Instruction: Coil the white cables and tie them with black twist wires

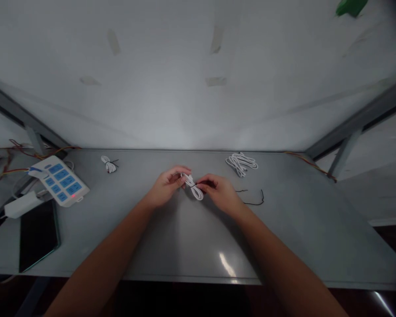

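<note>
A coiled white cable [197,192] is held just above the grey table, with a dark twist tie [193,185] around its middle. My left hand [170,185] is closed on the upper left end of the coil. At the tie, my right hand [219,189] pinches with thumb and forefinger; the tie's end is hidden in the fingers. Another white cable bundle [109,165], bound with a dark tie, lies to the left. To the right sits a loosely folded white cable [240,164]. Loose black twist ties [257,203] rest beside my right wrist.
On the left are a white power strip [61,180] with blue sockets, a white adapter [23,204] and a dark tablet [38,235]. A white wall panel [181,88] rises behind the table [171,251]. Metal posts and thin wires stand at both sides.
</note>
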### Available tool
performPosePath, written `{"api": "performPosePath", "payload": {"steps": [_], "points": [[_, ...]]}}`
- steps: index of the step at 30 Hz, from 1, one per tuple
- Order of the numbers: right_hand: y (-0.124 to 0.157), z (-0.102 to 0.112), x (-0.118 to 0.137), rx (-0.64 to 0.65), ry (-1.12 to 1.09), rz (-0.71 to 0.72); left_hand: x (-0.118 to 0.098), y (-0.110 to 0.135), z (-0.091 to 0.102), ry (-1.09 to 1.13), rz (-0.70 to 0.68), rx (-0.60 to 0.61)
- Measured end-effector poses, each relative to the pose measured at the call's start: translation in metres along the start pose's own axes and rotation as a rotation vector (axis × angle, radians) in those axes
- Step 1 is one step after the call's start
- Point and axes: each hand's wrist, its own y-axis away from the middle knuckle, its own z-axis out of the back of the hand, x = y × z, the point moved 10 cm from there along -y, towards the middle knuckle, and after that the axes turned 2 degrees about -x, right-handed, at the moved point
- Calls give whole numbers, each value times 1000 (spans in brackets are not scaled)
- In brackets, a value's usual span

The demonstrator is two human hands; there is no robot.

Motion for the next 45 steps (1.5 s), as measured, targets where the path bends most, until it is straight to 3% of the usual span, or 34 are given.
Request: {"api": "performPosePath", "payload": {"steps": [6,11,15,18,20,23,26,29,32,35,37,39,41,45], "points": [[5,-2,6,61,-104,-35,23,1,-1,179,161,-21],[7,22,33,-151,61,176,45,6,-19,204,278,64],[10,39,38,-333,90,266,51,18,-45,48,335,270],[10,42,33,-389,153,272,40,28,-58,-41,322,413],[9,39,28,-395,199,261,24,24,-49,-38,228,362],[9,28,27,-340,227,255,-6,14,-22,19,18,191],[11,14,35,-244,180,280,-14,10,-8,9,-28,114],[15,15,44,-248,96,297,-11,12,-16,-120,16,170],[17,23,48,-298,69,289,-7,20,-38,-223,34,280],[17,31,48,-337,92,293,8,30,-59,-156,134,361],[17,37,48,-382,126,314,19,34,-65,-19,232,354],[17,40,46,-414,163,327,22,32,-62,139,255,284],[15,39,41,-418,186,316,15,26,-50,254,187,174],[13,29,34,-362,158,277,-7,19,-28,201,5,60]]}}
